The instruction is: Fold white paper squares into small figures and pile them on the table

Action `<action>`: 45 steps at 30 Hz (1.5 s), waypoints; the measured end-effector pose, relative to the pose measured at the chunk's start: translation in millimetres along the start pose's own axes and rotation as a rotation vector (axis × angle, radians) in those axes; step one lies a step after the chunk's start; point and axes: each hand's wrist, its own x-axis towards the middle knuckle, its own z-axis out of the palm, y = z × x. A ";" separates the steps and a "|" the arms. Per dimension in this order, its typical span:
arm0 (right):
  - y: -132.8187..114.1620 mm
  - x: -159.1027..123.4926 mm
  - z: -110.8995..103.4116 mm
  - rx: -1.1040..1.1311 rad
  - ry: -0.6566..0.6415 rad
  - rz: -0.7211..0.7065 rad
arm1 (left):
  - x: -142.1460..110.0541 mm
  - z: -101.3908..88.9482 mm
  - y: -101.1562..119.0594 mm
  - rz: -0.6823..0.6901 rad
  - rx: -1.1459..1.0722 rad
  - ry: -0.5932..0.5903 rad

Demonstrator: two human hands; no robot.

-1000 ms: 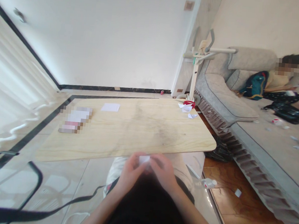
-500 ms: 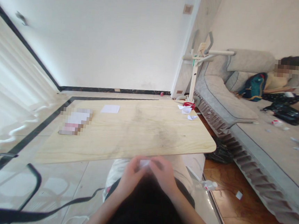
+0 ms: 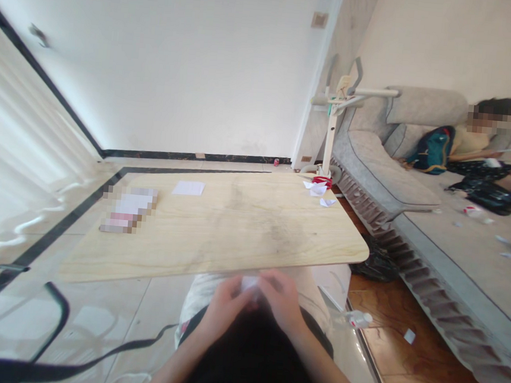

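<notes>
Step in hand: by the look of it, folding — the left hand (image 3: 223,302) and right hand (image 3: 279,298) meet over a small white paper (image 3: 248,283), low and near, just short of the bench's near edge.
Hands: together, fingertips of both pinched on the paper; the palms hide most of it, so the fold's shape cannot be told.
Paper's place: held in the air above the lap, not resting on the bench (image 3: 234,231); it sits between the two hands, touching both.
Next move: probably a crease to press flat — that calls for a firm pinch on one side while the other fingers run along the edge; a hard surface is just ahead if needed.
Count, held: one paper.
Count, bench: one flat white sheet (image 3: 188,188) at the far left-centre; one blurred pack (image 3: 128,209) at the left; about three small folded scraps (image 3: 320,191) at the far right corner, close together; one red item (image 3: 323,179) just beyond them, unclear what it is.
Count, floor: one bottle (image 3: 358,318) to the right of the hands, one white scrap (image 3: 410,335) further right, one dark bag (image 3: 377,262) under the bench's right end.
Count, people: one other person (image 3: 478,142) on the far-right sofa (image 3: 387,167), well apart from the hands.
</notes>
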 end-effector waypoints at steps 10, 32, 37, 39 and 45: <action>3.0 2.0 -0.4 0.098 -0.097 0.031 | 2.3 -0.8 -1.8 -0.056 -0.238 -0.022; 22.6 7.1 -0.7 0.239 -0.166 0.117 | 2.9 -2.7 -7.1 -0.052 -0.371 -0.131; 15.4 6.7 0.3 0.119 -0.090 0.105 | 2.5 -0.8 -3.0 -0.011 -0.167 -0.003; 13.0 6.2 -0.2 0.097 -0.084 0.101 | 2.9 -0.7 -4.1 0.003 -0.138 0.003; 11.1 5.4 -0.1 0.111 -0.068 0.080 | 5.8 0.2 -11.9 0.032 -0.079 0.023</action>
